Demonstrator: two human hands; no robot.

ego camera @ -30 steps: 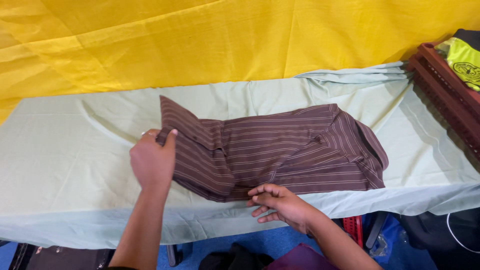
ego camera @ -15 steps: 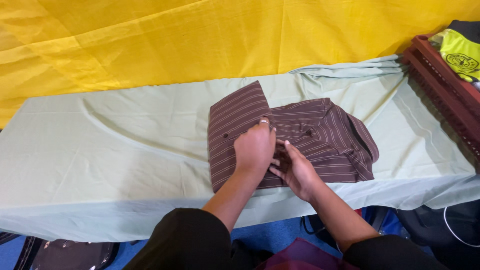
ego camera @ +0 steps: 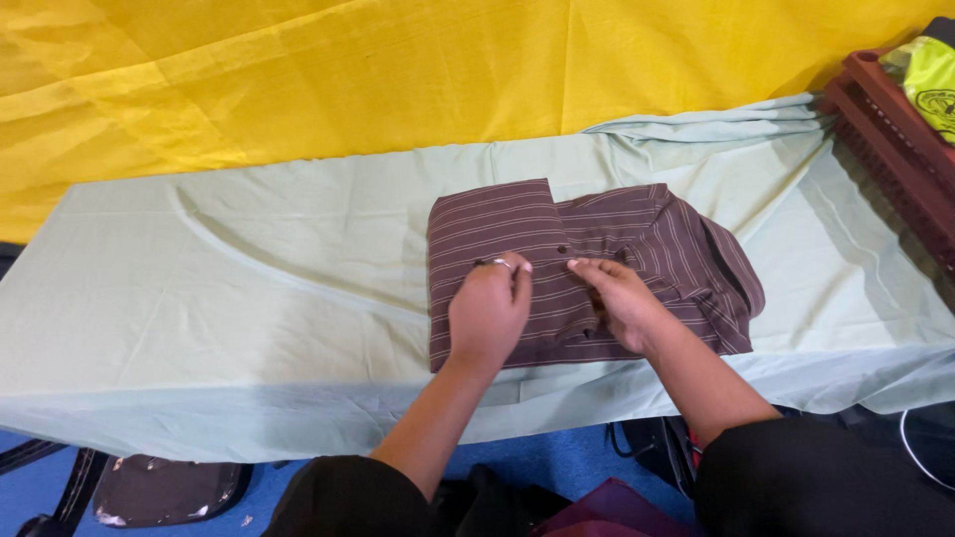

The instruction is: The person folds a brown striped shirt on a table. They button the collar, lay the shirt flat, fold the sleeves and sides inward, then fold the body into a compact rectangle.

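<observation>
Head view is showing both hands pressing flat on a folded brown striped shirt (ego camera: 587,268), neither grip clamping anything: the left hand (ego camera: 487,313) is lying palm down with fingers together on the folded-over panel, and the right hand (ego camera: 622,298) is resting just beside it, fingers stretched and lightly spread toward the left hand's fingertips. The shirt is lying directly under both grips, its collar end reaching out beyond the right hand and its squared fold edge sitting beyond the left hand. Under the shirt, a pale green sheet (ego camera: 249,298) is covering the table. Beyond the hands, a yellow cloth (ego camera: 398,80) is hanging as a backdrop, and far past the right hand a reddish-brown crate (ego camera: 885,139) is standing at the table's end. Compared with half a second ago, the folded panel is lying flatter, and the hands are sitting a little further apart.
</observation>
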